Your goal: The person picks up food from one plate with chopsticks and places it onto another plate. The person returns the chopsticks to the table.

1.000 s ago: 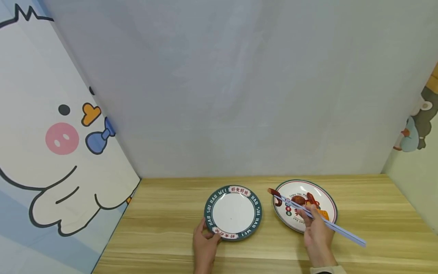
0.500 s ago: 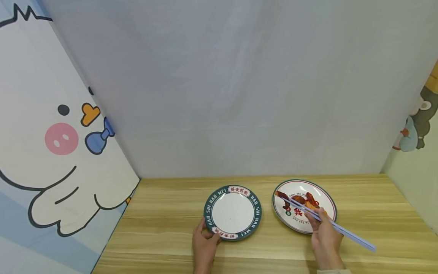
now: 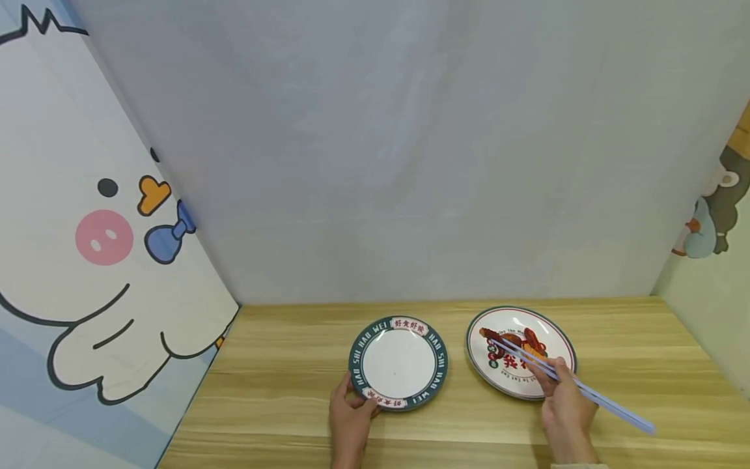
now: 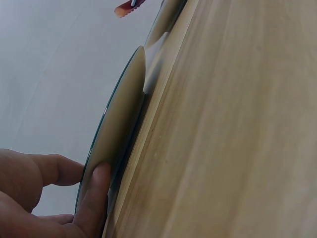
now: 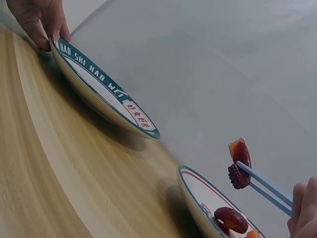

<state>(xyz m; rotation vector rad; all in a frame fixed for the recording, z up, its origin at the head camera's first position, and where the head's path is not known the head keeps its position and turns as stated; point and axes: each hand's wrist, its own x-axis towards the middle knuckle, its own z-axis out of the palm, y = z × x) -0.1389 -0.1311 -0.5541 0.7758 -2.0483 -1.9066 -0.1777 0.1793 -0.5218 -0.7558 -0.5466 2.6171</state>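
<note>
My left hand (image 3: pixel 351 423) pinches the near-left rim of a green-bordered plate (image 3: pixel 400 365), thumb and fingers on opposite faces of the rim in the left wrist view. My right hand (image 3: pixel 565 410) grips light-blue chopsticks (image 3: pixel 612 405). Their tips clasp a glossy dark-red food piece (image 5: pixel 239 161) with a row of sucker-like bumps, resembling an octopus tentacle. In the right wrist view, that piece hangs in the air above a second white plate (image 3: pixel 483 378). On this plate lie a round brown piece (image 5: pixel 231 219), a red piece (image 3: pixel 532 339) and an orange piece (image 3: pixel 534 354).
Both plates stand side by side on a wood-grain table (image 3: pixel 281 391). A pale grey curtain (image 3: pixel 410 163) rises behind the table's back edge. A cartoon-printed cloth (image 3: pixel 58 312) borders the left side, and a pale printed wall (image 3: pixel 715 312) the right.
My right hand has drawn right and slightly nearer, carrying the chopsticks and tentacle-like piece from the right plate's left rim to over its middle-left. My left hand and its plate stay put.
</note>
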